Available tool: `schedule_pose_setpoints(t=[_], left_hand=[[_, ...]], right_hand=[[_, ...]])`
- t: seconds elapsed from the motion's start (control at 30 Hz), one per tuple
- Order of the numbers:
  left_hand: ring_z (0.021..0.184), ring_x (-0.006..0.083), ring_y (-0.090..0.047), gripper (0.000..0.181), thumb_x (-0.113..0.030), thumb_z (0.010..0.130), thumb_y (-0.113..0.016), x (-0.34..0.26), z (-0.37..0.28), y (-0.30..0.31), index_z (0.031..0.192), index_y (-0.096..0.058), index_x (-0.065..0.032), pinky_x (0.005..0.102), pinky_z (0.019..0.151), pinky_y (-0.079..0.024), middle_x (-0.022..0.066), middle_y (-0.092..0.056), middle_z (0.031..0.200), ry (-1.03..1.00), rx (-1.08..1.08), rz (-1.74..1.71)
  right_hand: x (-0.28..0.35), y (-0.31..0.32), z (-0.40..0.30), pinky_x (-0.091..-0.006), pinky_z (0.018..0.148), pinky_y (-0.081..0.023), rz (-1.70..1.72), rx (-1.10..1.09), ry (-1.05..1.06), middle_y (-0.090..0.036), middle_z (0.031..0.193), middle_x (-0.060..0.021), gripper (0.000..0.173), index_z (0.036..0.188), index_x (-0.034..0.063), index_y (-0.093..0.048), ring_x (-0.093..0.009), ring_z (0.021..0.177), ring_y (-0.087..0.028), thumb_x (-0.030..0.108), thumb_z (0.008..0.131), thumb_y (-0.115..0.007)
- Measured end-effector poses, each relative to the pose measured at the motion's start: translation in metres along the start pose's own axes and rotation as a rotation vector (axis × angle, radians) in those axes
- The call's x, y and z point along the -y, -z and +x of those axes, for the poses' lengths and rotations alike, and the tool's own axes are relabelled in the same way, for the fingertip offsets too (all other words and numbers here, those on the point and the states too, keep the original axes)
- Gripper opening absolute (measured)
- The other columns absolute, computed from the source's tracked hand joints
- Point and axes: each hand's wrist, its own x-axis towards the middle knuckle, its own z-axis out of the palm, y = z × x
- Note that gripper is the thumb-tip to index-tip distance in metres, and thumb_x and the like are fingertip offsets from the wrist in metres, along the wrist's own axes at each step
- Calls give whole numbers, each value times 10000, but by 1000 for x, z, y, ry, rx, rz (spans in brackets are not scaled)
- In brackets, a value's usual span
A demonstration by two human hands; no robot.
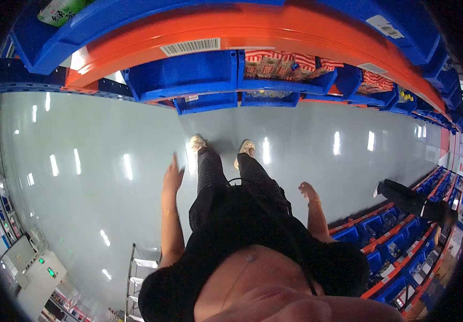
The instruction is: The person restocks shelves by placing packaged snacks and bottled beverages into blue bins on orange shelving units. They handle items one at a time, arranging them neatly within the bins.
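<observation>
My left hand [173, 177] hangs beside my left leg, with the index finger stretched forward and the thumb apart; I see nothing in it. On the other side, my right hand [308, 191] is raised a little out from my hip. Its fingers are curled, and the palm is hidden. Neither hand touches the shelving. Before my feet stands a rack with an orange beam [255, 34]. Below the beam, a blue plastic bin [185, 94] sits beside another holding red-and-white striped packets [273, 66]. A lower blue bin [269, 101] contains clear-looking items.
A green package [63, 12] lies in the upper left bin. Behind my left side stands a stepladder [130, 277]; farther left is a white machine [40, 273] with green displays. At right, a person [406, 197] stands by another rack [392, 237] of blue bins. The grey floor [94, 133] is glossy.
</observation>
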Motion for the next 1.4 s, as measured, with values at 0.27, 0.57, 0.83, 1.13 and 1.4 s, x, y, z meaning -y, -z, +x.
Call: schedule_pose_setpoints(t=[0.27,0.57,0.83,1.13,1.4], left_hand=[[876,259,-619,541,-96,805,-485,-182,103,-158,1340,-398,-98,398,760,-490,109,-620,966,-798,-2,358],[1203,308,-435,611,-104,838,-469,-135,8,-143,1417,-275,-139,554,998,-314,186,-430,1291,-852,36,231],[1356,289,-242,624,-125,850,-462,-52,-39,-115,1432,-237,-132,738,967,-137,182,-247,1455,-272,-50,382],[1375,302,-194,666,-30,823,-442,-34,-93,-126,1441,-206,-110,748,952,-124,184,-160,1482,125,-185,268],[1332,413,-216,721,-3,758,-536,-50,-30,-126,1405,-218,-13,611,1048,-180,254,-169,1445,-1,-250,-54]], right_hand=[[117,42,-54,-333,675,-536,346,-356,487,-605,1108,-137,325,1184,46,-502,-210,861,-642,130,871,-521],[109,-6,-60,-365,783,-506,111,-506,507,-593,1126,-184,375,1198,13,-481,-273,912,-629,79,835,-552],[149,3,-35,-422,833,-481,-49,-540,634,-544,1160,-217,392,1197,15,-478,-380,975,-569,78,814,-539],[279,71,-8,-398,812,-487,-66,-627,971,-514,1190,-209,410,1215,34,-458,-359,930,-579,5,810,-516],[301,59,44,-365,798,-494,94,-565,962,-531,1172,-166,346,1142,53,-512,-280,909,-598,13,800,-547]])
